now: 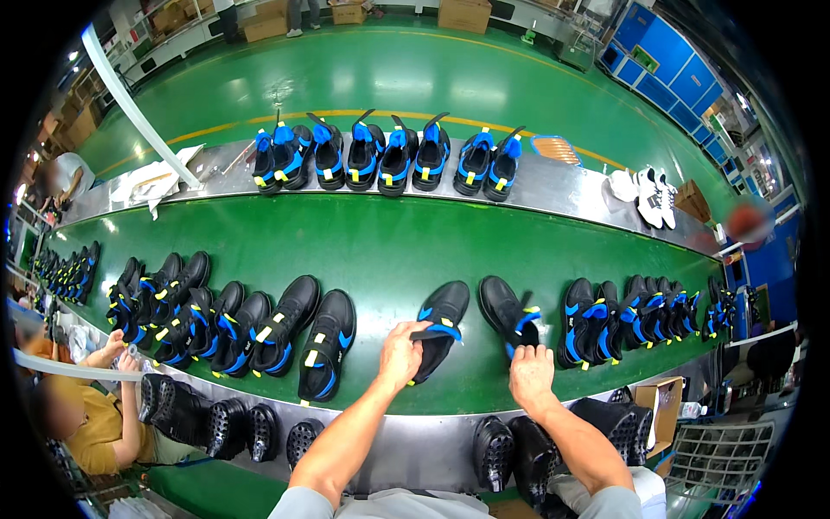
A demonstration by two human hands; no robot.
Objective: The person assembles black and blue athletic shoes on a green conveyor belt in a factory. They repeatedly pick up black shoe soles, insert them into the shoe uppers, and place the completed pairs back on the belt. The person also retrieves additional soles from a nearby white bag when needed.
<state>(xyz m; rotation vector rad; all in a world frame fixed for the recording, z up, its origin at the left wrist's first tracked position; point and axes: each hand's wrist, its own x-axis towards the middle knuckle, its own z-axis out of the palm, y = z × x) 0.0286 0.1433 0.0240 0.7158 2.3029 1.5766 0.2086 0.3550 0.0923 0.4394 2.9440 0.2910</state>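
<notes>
A green floor (pixel 346 91) spreads behind the work area, and a broad green surface (pixel 389 233) curves across the middle, carrying black-and-blue shoes. Beyond it runs a metal shelf (pixel 571 177) with a far row of similar shoes (pixel 359 160), heels toward the wearer. Along the near edge lies a metal ledge (pixel 406 441), where black studded soles (pixel 494 454) point upward. A co-worker in a yellow top (pixel 99 424) sits at the left, hands raised near the green surface.

On the green surface, one group of shoes (pixel 294 313) stretches away to the left and another group (pixel 577 324) to the right. Between them, the left shoe (pixel 448 303) and the right shoe (pixel 495 303) rest just apart, toes away from the wearer and openings toward the hands.

The left hand (pixel 399 356) is at the left side of the left shoe's opening. Its fingers are clamped on the end of a black flap (pixel 432 332), which stretches across the opening; the toe lies beyond the fingertips. The right hand (pixel 532 379) is behind the right shoe, its fingers bunched together and closed on the heel end of the collar; the fingertips are partly hidden. The shoe's toe lies ahead of these fingers and to their left. Smallest, a strap (pixel 526 299) juts up beside the right shoe's blue lining (pixel 526 321), just ahead of the knuckles.
</notes>
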